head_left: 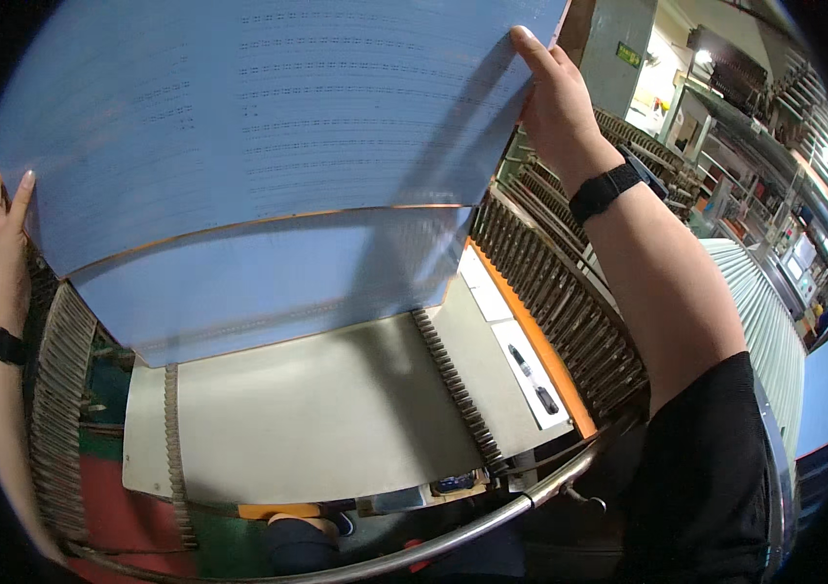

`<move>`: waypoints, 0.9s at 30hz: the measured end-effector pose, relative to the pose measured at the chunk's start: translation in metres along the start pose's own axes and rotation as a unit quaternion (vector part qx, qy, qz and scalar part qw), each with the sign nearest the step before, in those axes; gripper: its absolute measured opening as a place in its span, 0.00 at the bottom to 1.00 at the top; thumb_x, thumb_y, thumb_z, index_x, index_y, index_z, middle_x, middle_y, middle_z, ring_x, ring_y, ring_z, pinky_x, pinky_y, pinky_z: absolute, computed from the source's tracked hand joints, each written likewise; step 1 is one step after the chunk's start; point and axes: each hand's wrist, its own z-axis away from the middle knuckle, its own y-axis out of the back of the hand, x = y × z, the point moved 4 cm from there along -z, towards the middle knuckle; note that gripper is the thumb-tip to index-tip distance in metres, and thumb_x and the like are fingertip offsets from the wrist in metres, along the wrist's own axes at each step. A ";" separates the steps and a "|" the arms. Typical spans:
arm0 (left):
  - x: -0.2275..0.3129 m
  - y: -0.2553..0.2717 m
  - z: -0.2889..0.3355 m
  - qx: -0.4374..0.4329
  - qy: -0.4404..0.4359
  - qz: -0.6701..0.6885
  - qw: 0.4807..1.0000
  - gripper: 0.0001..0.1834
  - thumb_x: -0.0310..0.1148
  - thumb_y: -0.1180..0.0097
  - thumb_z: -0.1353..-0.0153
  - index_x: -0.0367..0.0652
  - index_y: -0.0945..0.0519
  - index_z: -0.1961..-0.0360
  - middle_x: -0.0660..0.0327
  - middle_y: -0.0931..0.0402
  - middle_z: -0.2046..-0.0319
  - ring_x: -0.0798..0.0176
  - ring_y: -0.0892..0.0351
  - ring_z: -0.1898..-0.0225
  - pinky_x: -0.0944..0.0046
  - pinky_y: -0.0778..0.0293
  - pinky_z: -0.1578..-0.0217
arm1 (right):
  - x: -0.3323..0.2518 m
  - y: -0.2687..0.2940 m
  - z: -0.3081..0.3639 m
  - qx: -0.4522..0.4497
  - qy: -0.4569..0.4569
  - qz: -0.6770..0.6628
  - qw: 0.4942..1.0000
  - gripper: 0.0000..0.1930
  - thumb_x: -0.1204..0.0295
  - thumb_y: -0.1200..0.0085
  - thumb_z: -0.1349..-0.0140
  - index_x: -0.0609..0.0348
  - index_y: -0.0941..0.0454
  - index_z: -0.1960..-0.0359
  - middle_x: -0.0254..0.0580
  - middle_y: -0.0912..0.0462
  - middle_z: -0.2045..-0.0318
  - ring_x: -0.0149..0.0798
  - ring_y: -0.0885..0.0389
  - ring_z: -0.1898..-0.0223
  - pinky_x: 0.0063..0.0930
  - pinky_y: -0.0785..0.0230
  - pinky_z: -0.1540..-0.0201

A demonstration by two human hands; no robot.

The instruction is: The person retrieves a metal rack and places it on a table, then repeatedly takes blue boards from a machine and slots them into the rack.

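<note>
A large blue panel (287, 117) with rows of fine dark marks and a thin copper-coloured lower edge fills the upper view, tilted. My left hand (9, 248) grips its left edge, thumb on the front face. My right hand (560, 107) is closed on its right edge higher up, thumb also in front, other fingers mostly hidden behind. Below and behind it, a second blue panel (277, 287) stands on edge, its upper part covered by the held one. Its lower edge is by a pale board (297, 419) with toothed strips, one at right (458, 389) and one at left (176, 457).
Slotted racks flank the board, at left (58, 389) and right (565, 292). A black marker pen (533, 380) lies on white paper beside an orange strip (531, 336). A curved metal rail (472, 533) crosses in front. More pale slats (750, 311) and machinery stand at right.
</note>
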 end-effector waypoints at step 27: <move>0.019 0.006 0.012 -0.115 0.123 0.093 0.981 0.22 0.41 0.35 0.39 0.42 0.25 0.48 0.73 0.28 0.70 0.81 0.35 0.71 0.79 0.37 0.72 | 0.019 0.031 -0.008 -0.067 -0.104 0.220 0.967 0.27 0.43 0.49 0.34 0.56 0.26 0.51 0.32 0.25 0.64 0.30 0.27 0.57 0.32 0.37 0.51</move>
